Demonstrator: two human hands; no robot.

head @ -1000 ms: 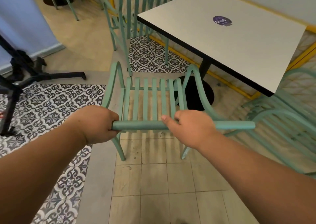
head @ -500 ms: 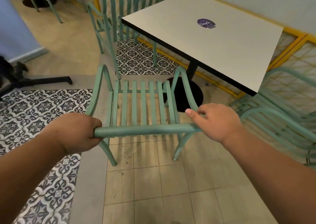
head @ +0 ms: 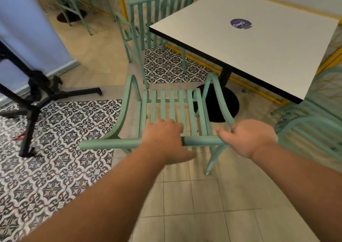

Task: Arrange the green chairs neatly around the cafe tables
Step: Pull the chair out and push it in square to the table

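A green slatted chair (head: 172,105) stands right in front of me, its seat facing the white square cafe table (head: 259,44). My left hand (head: 164,140) grips the middle of the chair's top back rail. My right hand (head: 246,136) grips the right end of that rail, where the right armrest meets it. The chair's front edge is close to the table's black round base (head: 224,103). A second green chair (head: 148,19) stands at the table's far left side. A third green chair (head: 314,127) shows at the right edge, partly cut off.
A black metal stand (head: 33,92) with spread legs stands on the patterned tiles to the left. A pale blue wall panel (head: 27,29) rises behind it. More green chair legs (head: 74,7) and another round base lie at the top left. A yellow-framed lattice wall runs behind the table.
My left hand has slid from the rail's left end to its middle. The right hand has shifted to the rail's right corner. The chair sits closer to the table base.
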